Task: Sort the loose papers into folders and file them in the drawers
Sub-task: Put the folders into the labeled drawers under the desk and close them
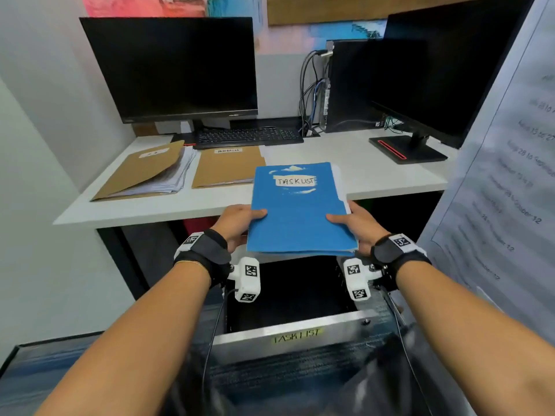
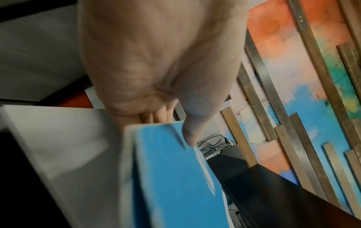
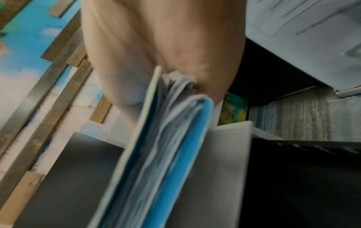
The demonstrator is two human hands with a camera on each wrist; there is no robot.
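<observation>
Both forearms forward, left hand [image 1: 240, 219] and right hand [image 1: 357, 225] pinching blue TASKLIST folder [image 1: 297, 208] above open TASKLIST drawer [image 1: 295, 336]; likely next, lowering in.

Left hand [image 2: 156, 61] gripping blue folder [image 2: 175, 177], thumb on top, fingers [image 2: 156, 117] beneath, painted wall [image 2: 293, 77] behind

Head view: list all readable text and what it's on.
"TASKLIST": white label on the blue folder, held by the left hand and right hand.
"TASK LIST": yellow label on the open drawer front.
"ADMIN": label on the middle brown folder, blurred, likely.
Left brown folder label: unreadable.
Sheet at right: date lines, blurred.
</observation>
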